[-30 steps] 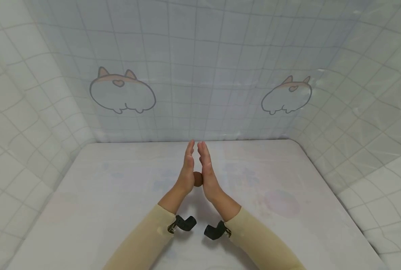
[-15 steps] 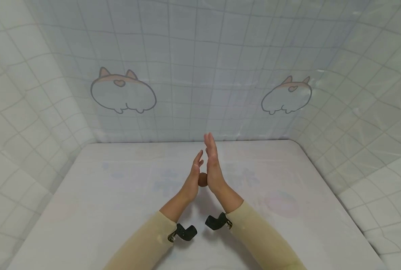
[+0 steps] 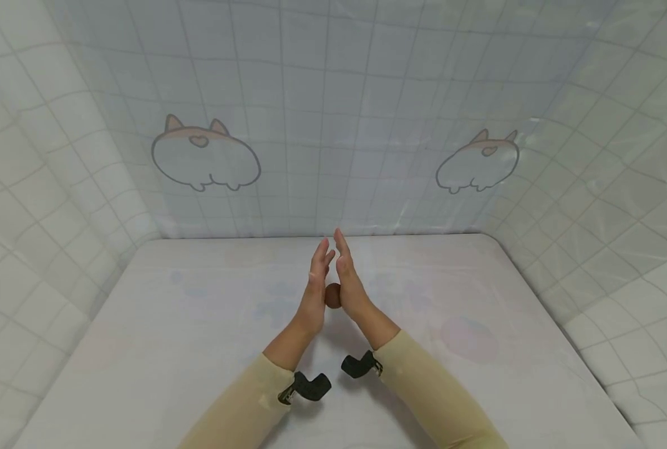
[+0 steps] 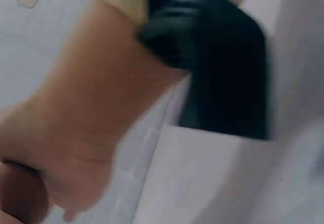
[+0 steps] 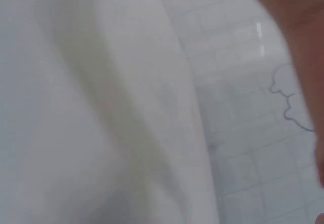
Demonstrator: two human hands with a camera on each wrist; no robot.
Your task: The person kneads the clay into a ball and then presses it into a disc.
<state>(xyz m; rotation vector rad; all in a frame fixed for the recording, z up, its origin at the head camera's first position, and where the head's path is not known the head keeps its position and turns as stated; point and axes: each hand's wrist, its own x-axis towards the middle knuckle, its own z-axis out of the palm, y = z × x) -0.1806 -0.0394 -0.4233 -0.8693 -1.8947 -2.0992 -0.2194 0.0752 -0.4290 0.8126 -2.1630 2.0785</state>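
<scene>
A small brown ball sits squeezed between my two palms above the white table. My left hand presses it from the left and my right hand from the right, both with fingers straight and pointing away from me. In the left wrist view the ball shows as a brown blur under the heel of my left hand. The right wrist view is blurred and shows only an edge of my right hand.
White walls with a grid pattern and cartoon animal drawings close the table in at the back and on both sides. A black camera mount sits on each wrist. A faint pink round print marks the table at right.
My palms have slid against each other with the ball between them: the right hand went forward and the left back, then both came closer to level again.
</scene>
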